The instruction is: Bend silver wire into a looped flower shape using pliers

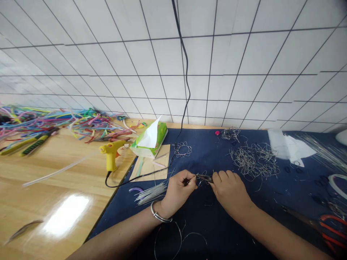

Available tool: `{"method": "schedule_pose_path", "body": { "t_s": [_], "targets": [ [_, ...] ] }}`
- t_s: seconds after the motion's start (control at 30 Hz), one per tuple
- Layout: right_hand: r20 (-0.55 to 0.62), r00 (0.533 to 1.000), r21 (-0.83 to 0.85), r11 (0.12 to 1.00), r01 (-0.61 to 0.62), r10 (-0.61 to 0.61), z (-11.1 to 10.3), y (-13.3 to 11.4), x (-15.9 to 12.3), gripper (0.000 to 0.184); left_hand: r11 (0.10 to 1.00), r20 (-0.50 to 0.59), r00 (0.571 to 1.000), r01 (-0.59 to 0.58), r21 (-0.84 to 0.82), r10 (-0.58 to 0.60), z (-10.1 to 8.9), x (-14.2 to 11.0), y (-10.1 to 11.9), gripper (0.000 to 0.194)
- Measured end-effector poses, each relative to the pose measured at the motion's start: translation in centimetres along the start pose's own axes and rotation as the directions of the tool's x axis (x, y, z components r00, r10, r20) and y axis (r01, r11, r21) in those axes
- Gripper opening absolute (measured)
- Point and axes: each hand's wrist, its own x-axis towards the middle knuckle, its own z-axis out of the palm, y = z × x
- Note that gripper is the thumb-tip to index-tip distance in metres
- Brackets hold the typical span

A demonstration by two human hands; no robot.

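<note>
Thumb and fingers of my left hand (180,187) pinch a thin wire (200,183), bent into small loops between the hands. My right hand (230,191) is wrapped round a pair of pliers (205,177); its dark jaws point left and meet the wire close to my left fingertips. The handles are hidden in my palm. A bundle of straight wires (151,193) lies left of my left wrist. Beyond the hands rests a flower-shaped wire ring (183,149). Loose curved wire (181,238) is on the dark blue cloth (217,231) nearer to me.
A yellow glue gun (110,155) and a tissue pack (151,139) stand at left, with coloured pipe cleaners (54,121) behind. Tangled wire pieces (253,159) lie at right. Orange-handled scissors (332,227) are at far right. A black cable (186,72) hangs down the tiled wall.
</note>
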Motion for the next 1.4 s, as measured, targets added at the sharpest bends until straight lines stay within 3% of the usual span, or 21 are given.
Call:
{"method": "schedule_pose_path", "body": {
  "t_s": [0.23,0.47,0.63,0.87,1.07,1.4],
  "targets": [
    [0.003,1.0,-0.005,1.0,-0.002,0.002,-0.2,0.2,0.1,0.02,1.0,-0.002,1.0,0.019,-0.006,-0.019,-0.1,0.1,-0.1,0.012],
    [0.207,0.978,0.246,0.965,-0.088,0.036,0.2,0.9,0.2,0.026,0.909,0.198,0.965,0.234,-0.345,-0.174,-0.4,0.9,0.7,0.019],
    [0.264,0.964,0.324,0.937,-0.132,0.045,0.1,1.4,0.4,0.028,0.844,0.23,0.949,0.299,-0.445,-0.215,-0.3,1.0,0.5,0.02],
    [0.143,0.989,0.195,0.979,-0.056,0.028,-0.2,1.2,0.3,0.026,0.826,0.237,0.949,0.298,-0.478,-0.206,-0.2,1.1,0.2,0.02],
    [0.064,0.998,0.078,0.997,-0.03,0.025,-0.4,1.0,0.2,0.022,0.861,0.247,0.95,0.285,-0.421,-0.193,-0.4,1.1,0.4,0.019],
    [0.001,1.0,0.051,0.999,0.012,-0.012,0.0,1.0,0.1,0.019,0.913,0.297,0.947,0.223,-0.341,-0.12,-0.6,1.1,0.5,0.022]
  ]
}}
